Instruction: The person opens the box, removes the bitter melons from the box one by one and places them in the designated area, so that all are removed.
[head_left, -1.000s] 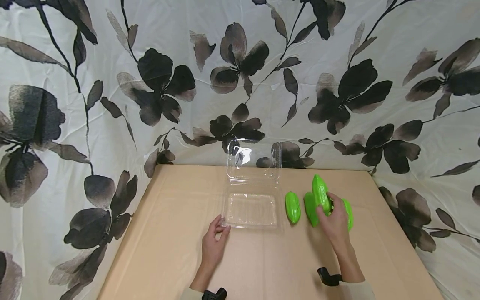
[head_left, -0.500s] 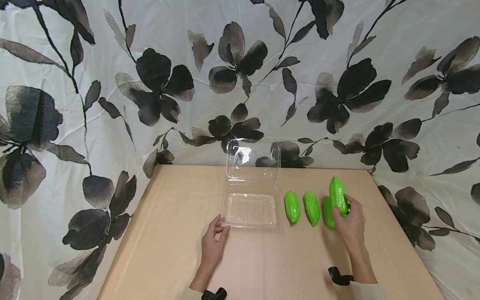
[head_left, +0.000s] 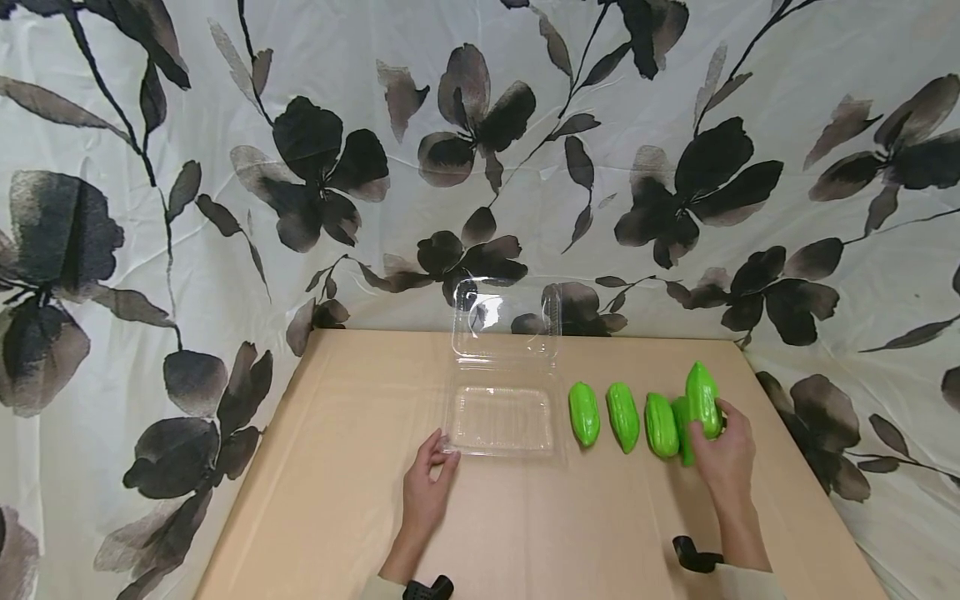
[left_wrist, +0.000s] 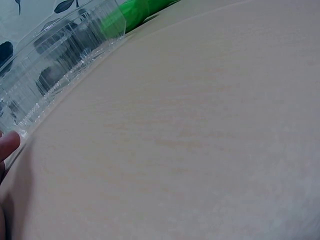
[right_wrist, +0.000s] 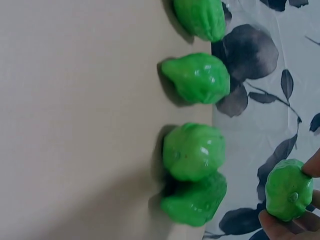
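Note:
A hinged clear plastic container point(head_left: 502, 457) lies on the table with its lid point(head_left: 506, 321) raised at the back. My left hand point(head_left: 427, 492) holds its front left corner between thumb and fingers. In the left wrist view, a fingertip point(left_wrist: 9, 145) sits at the edge of the container point(left_wrist: 55, 70). My right hand point(head_left: 726, 454) grips a glossy green bitter melon point(head_left: 702, 398), lifted above the table with its tip pointing away. Several similar melons point(head_left: 623, 417) stand in a row right of the container. The rightmost one point(head_left: 681, 429) is partly hidden behind the held one.
The light wooden-looking table point(head_left: 510, 525) ends at the back against a white cloth point(head_left: 570, 50) with dark flower prints. In the right wrist view, the row of green melons point(right_wrist: 195, 77) stands near the table's far edge.
My right hand has moved to the right with the bitter melon, past the row, so more of the melons on the table show. My left hand and the container have stayed put.

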